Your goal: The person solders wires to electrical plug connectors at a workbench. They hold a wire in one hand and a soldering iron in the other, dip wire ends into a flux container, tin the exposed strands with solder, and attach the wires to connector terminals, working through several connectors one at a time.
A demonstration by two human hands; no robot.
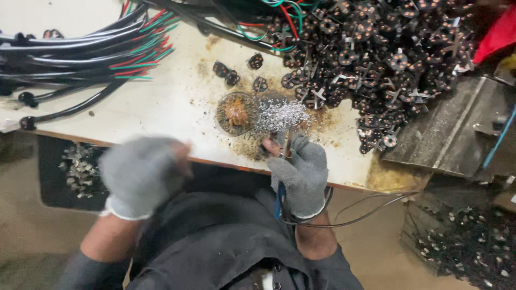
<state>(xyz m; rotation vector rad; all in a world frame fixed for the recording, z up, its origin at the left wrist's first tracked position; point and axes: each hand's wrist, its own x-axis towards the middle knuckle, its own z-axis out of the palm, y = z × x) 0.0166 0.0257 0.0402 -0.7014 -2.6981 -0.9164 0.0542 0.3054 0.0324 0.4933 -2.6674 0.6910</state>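
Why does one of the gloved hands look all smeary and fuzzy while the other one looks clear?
In the head view, the left hand is smeared by motion blur, its edges soft; the right hand and the pile of silver bits look sharp, and the white table is evenly lit without strong glare.

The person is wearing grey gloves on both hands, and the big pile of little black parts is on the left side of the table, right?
Not quite. The head view shows the pile of black parts on the right side of the table; the left side has the cables. Both hands, left hand and right hand, do wear grey gloves.
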